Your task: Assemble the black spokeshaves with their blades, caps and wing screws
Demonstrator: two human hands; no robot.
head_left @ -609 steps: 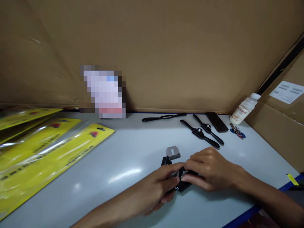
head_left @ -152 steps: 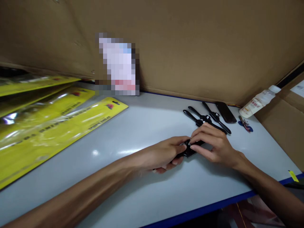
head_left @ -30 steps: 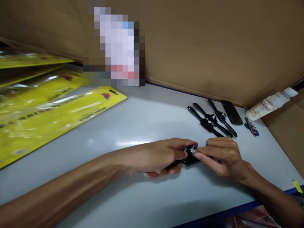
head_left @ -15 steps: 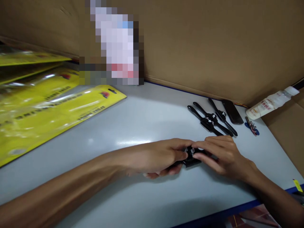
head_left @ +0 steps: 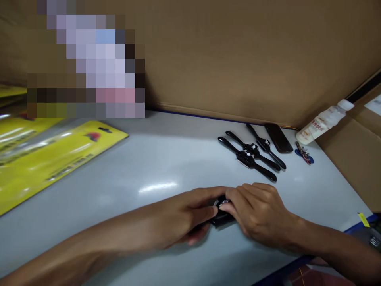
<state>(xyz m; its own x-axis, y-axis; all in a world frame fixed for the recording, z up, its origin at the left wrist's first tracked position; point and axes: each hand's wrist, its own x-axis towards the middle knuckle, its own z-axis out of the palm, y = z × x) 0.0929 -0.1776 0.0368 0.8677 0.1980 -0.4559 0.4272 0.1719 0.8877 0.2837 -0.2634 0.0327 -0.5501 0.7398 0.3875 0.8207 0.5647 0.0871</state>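
A black spokeshave (head_left: pixel 223 219) is held just above the table or against it; I cannot tell which. Its one handle lies in my left hand (head_left: pixel 190 214), which is closed, with the thumb pressed near the silvery middle part. My right hand (head_left: pixel 258 212) is closed over the other side, thumb and fingertips pinching at the small metal adjusting screw (head_left: pixel 224 202). The far handle is hidden behind the right hand. Beyond the hands lie three more black spokeshaves, the nearest spokeshave (head_left: pixel 247 159) with its flat body facing me.
Yellow blister packs (head_left: pixel 59 159) spread over the left of the grey table (head_left: pixel 166 159). At the back right are a dark phone (head_left: pixel 279 138), a bunch of keys (head_left: pixel 304 154) and a tilted plastic bottle (head_left: pixel 324 122). Cardboard walls (head_left: pixel 223 55) close off the back and right.
The view has swung right. My right hand has closed in over the spokeshave, its fingers more curled round the screw. My left hand keeps its grip on the handle.
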